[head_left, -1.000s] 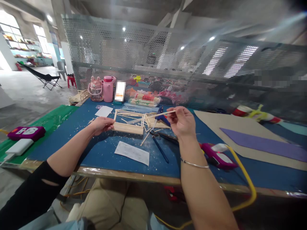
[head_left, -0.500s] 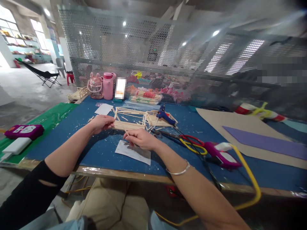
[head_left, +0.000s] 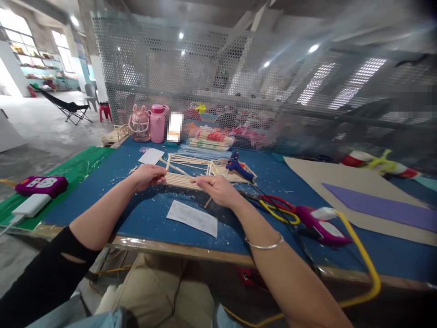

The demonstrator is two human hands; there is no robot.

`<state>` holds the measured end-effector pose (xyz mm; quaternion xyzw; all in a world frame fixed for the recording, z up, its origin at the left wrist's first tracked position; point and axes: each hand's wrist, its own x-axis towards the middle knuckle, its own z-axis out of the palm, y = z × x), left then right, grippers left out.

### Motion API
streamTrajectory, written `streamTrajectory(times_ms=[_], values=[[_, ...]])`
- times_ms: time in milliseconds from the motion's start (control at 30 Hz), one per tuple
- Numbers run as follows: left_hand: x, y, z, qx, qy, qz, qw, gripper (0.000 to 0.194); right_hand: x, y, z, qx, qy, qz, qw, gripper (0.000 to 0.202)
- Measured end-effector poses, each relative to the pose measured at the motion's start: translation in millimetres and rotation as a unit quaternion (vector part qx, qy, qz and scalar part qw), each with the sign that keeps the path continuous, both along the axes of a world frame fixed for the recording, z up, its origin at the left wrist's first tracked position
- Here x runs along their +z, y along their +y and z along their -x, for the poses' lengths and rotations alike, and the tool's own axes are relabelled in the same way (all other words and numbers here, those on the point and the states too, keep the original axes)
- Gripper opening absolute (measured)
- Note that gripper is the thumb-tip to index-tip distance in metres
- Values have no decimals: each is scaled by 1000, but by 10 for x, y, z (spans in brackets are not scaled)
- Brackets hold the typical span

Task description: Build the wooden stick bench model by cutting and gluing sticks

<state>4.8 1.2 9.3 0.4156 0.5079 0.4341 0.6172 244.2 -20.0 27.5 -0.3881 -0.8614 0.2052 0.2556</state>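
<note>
My left hand [head_left: 150, 176] pinches the left end of a small model frame [head_left: 180, 181] built of thin wooden sticks, its near side a panel of sticks laid side by side. My right hand [head_left: 216, 189] is closed at the right part of that panel, fingertips touching or very near it. From under its fingers a thin wooden stick [head_left: 207, 202] pokes out toward me. Another stick [head_left: 177, 167] slants across the frame's open middle. A blue glue gun [head_left: 241, 168] lies just beyond my right hand. Below the frame lies a white paper slip [head_left: 193, 217].
Right of my hand are scissors with red and yellow handles [head_left: 280, 208] and a purple power strip [head_left: 322, 226] with a yellow cable. Behind stand a pink bottle [head_left: 157, 124] and packed sticks [head_left: 210, 140]. Cardboard [head_left: 307, 182] carries a purple sheet [head_left: 378, 205].
My right hand has moved right and slightly up, from over the paper slip to the panel's right part. The slip is now uncovered. My left hand keeps its hold; the view has shifted slightly.
</note>
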Motion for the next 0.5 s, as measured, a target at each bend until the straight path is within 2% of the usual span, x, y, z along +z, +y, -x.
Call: streamTrajectory(times_ms=[100,167,267,500], values=[[12,-7,-3,7,-3,2,1000,8,30,47,-101,-77,-23,-78,994,31],[22,-13,-4,10,-4,5,1000,8,20,89,-155,-103,-49,-106,988,23],[32,-20,-4,14,-6,7,1000,6,-29,157,-192,-85,-44,-121,988,14],[39,-23,-7,22,-17,13,1000,6,-124,255,-197,-68,22,-96,993,12]])
